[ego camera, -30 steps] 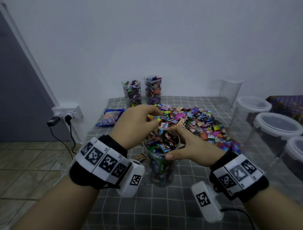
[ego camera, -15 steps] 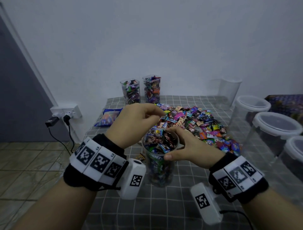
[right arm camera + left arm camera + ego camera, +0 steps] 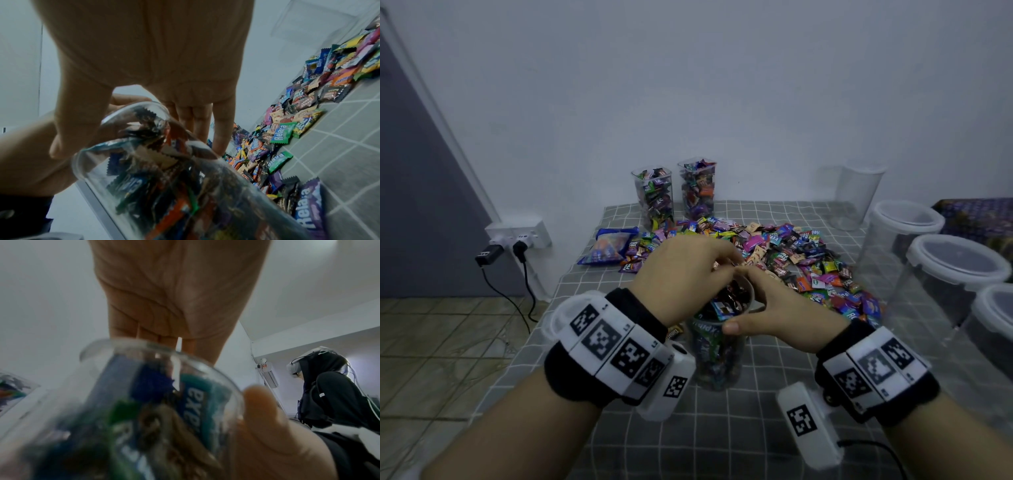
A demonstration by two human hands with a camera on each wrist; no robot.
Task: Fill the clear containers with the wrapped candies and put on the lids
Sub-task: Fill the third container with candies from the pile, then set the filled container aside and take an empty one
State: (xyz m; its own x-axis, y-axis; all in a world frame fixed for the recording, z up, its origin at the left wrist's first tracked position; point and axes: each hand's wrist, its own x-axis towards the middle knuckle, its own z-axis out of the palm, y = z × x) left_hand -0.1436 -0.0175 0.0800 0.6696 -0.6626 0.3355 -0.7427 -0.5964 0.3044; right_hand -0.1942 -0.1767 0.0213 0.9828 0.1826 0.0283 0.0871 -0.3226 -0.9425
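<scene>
Grey checked cloth (image 3: 739, 442) covers the table under a white wall. Left to right: two filled jars (image 3: 674, 192) stand at the back left; the left hand (image 3: 681, 274), fingers bunched over the open jar (image 3: 719, 356), apparently pinches a candy, grip partly hidden; the jar stands upright between both hands, nearly full; the right hand (image 3: 770, 308) clasps its rim, thumb near side, fingers far side. The candy pile (image 3: 791, 253) lies just beyond, lidded empties (image 3: 955, 267) at far right. Judgement: next drop goes straight down; left hand nearer the mouth
</scene>
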